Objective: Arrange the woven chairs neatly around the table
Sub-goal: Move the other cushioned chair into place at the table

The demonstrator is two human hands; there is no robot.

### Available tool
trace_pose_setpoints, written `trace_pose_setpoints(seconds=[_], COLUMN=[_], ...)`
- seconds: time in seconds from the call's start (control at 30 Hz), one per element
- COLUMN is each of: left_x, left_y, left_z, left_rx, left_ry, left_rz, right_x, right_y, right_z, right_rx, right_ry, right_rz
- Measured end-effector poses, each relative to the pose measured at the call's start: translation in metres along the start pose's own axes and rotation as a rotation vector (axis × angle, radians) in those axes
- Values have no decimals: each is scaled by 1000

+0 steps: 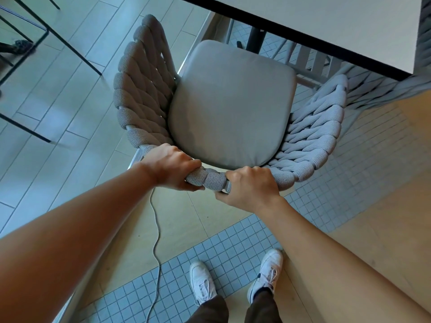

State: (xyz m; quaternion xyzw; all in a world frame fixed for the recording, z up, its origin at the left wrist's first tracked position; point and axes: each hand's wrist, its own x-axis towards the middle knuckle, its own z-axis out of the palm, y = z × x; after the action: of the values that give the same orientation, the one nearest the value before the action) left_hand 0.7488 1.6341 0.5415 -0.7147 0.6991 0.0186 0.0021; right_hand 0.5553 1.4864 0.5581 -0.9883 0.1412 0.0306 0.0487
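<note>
Chair sat between you and the bench, seat front pointed away from you toward the bench, back rail nearest you. Cushion front edge lay just beside the bench's dark edge. Your left hand was curled tight around the woven back rail; your right hand was clamped on the same rail, just beside it. A second woven chair at right was mostly hidden under the bench. Chair legs hidden beneath the seat. A cord trailed across the floor near your shoes.
</note>
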Motion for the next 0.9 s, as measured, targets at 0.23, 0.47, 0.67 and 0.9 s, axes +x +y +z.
trace_pose_setpoints(seconds=[0.23,0.47,0.67,0.9], left_x=[3,18,19,19], left_y=[24,54,49,39], left_z=[-6,-6,-8,-6], left_rx=[-3,-36,-42,-27], left_ry=[19,41,33,-5], left_rz=[-179,-198,-175,-182], right_x=[-7,-20,-15,-8], right_y=[22,67,61,57], right_z=[-6,-11,-7,-3], right_rx=[39,-75,-84,-95], right_ry=[-80,-81,-80,-36], right_rz=[-87,-132,-105,-108])
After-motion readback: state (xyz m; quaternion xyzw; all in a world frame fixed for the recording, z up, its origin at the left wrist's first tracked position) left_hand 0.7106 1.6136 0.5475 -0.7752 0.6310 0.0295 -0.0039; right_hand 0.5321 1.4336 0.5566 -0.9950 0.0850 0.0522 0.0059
